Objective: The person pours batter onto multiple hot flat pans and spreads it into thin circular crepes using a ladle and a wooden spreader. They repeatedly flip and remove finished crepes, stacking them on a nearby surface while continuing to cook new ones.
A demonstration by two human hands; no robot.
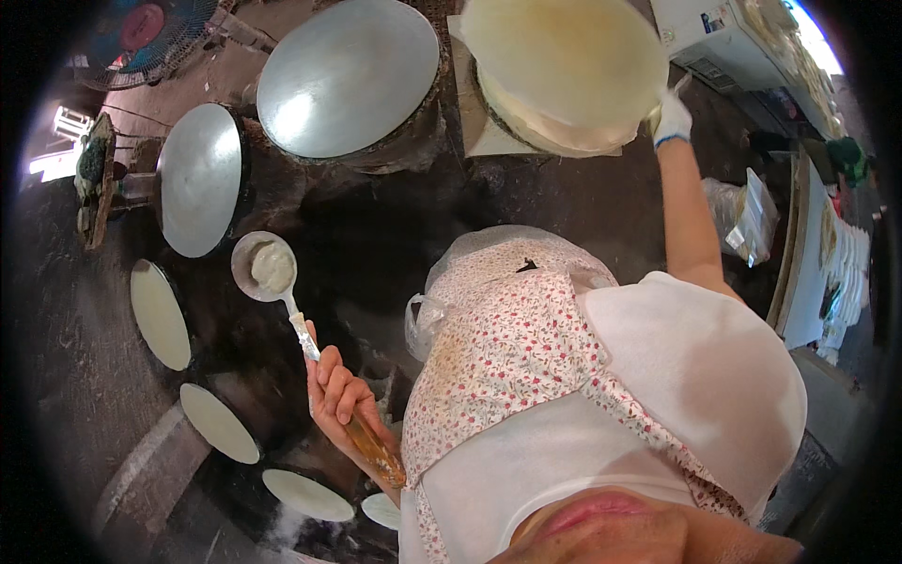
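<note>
Leftward, a ladle (243,270) (pale paste (273,267) in its bowl) is gripped by the left hand (340,393); rightward, a round sheet (564,56) overlies a pale stack (554,133), the gloved right hand (671,118) at its edge, grip unclear.

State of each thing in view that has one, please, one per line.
Ladle: bowl facing up, holding a whitish mass
Left hand: closed around the ladle's handle
Right hand: gloved, at the pale sheet's edge; grip unclear
Pale sheet: spread out over the stack
Large round plate: bare, shiny
Left round plate: bare, shiny
Fan: unclear whether running
</note>
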